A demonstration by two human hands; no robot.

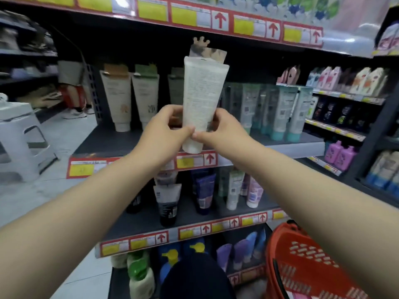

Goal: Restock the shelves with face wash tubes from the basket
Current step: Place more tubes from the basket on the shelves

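1. Both hands are raised in front of us. The left hand (pixel 166 128) and the right hand (pixel 222 130) each curl fingers and thumb round the lower part of one white face wash tube (pixel 203 93), thumbs meeting on its front.
2. We see the shelving unit (pixel 108 143) filling the view, with dark boards and red-and-yellow price strips (pixel 194 161) along the edges.
3. We note a grey plastic stool (pixel 19 137) on the floor at left, well apart from the shelving.
4. We see the red basket (pixel 302 262) at lower right, under the right forearm. Its contents are mostly hidden.
5. The held tube stands upright with its cap down and its crimped end up, in front of the middle shelf. Its cap overlaps the front edge, and we cannot tell if it touches.
6. We see teal-capped tubes (pixel 287 111) crowded upright on the same shelf at right.
7. We see two cream tubes (pixel 117 98) standing cap down at left on that shelf, with a gap between them and the held tube.
8. One shelf down, we see a dark tube (pixel 167 203) tilted slightly, with purple and pale tubes beside it.
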